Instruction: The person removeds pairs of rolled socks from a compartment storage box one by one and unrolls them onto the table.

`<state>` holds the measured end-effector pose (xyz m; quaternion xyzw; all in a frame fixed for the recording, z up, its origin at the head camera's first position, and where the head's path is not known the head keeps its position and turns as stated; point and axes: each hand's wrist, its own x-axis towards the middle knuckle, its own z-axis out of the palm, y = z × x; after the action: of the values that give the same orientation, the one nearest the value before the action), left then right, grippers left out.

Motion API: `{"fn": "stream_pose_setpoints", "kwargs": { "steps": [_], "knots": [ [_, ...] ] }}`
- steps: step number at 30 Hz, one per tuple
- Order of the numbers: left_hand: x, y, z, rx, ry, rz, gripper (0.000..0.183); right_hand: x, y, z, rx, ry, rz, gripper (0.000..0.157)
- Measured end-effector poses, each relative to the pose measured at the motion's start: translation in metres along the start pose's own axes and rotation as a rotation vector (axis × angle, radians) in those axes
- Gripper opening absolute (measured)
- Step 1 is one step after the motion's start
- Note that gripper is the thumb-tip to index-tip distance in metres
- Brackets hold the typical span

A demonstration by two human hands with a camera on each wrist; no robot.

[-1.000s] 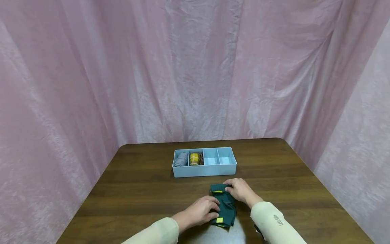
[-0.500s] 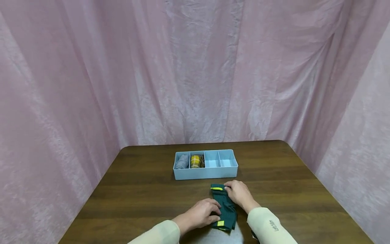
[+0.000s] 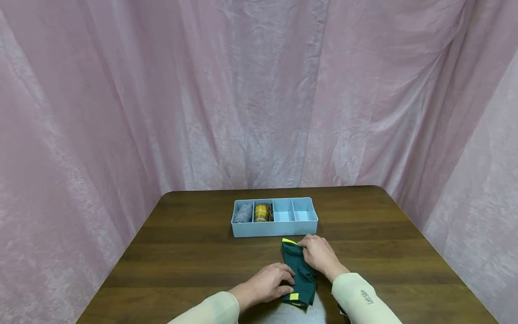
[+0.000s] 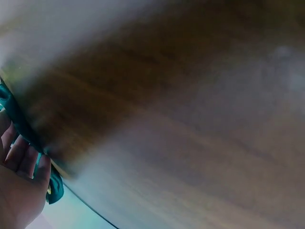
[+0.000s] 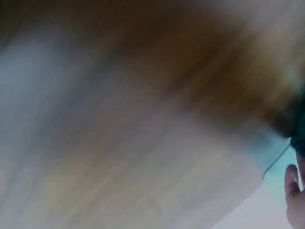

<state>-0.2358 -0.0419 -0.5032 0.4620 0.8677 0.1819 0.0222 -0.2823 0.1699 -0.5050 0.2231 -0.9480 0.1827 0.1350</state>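
A dark green sock (image 3: 298, 270) with yellow trim lies flat on the table, long side toward me. My left hand (image 3: 269, 282) rests against its left side, fingers touching the fabric; in the left wrist view the fingers (image 4: 18, 155) reach along the green cloth. At the far right corner my right hand (image 3: 319, 254) pinches the sock's edge near the yellow strip. Only a bit of that hand (image 5: 296, 191) and green fabric shows in the right wrist view.
A light blue divided box (image 3: 275, 229) stands just beyond the sock. Its left compartment holds a grey rolled sock (image 3: 243, 213); beside that is a yellow checked roll (image 3: 261, 213) with something brown. Pink curtains (image 3: 259, 90) hang behind the wooden table (image 3: 182, 252).
The sock's far end, folded over with a ribbed band before, now lies further out with yellow at its tip. My right hand has shifted slightly forward; the left stays nearly in place.
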Motion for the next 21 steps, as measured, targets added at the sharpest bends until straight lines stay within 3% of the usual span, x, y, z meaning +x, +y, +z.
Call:
{"fn": "stream_pose_setpoints", "kwargs": {
  "steps": [4, 7, 12, 21],
  "knots": [
    [0.0, -0.002, 0.0, 0.006, -0.004, 0.002, 0.013, -0.002, 0.006, -0.002, 0.021, -0.138, 0.048, 0.028],
    [0.0, -0.003, 0.0, 0.007, -0.008, 0.002, 0.013, -0.002, 0.009, -0.005, 0.045, -0.188, 0.034, 0.029],
    [-0.001, -0.003, -0.002, 0.004, -0.017, -0.011, 0.013, 0.005, 0.014, -0.009, 0.087, -0.197, 0.027, 0.022],
    [0.0, -0.003, -0.002, 0.002, -0.037, -0.004, 0.014, 0.013, 0.022, -0.014, 0.051, -0.158, 0.225, 0.014]
  ]
}}
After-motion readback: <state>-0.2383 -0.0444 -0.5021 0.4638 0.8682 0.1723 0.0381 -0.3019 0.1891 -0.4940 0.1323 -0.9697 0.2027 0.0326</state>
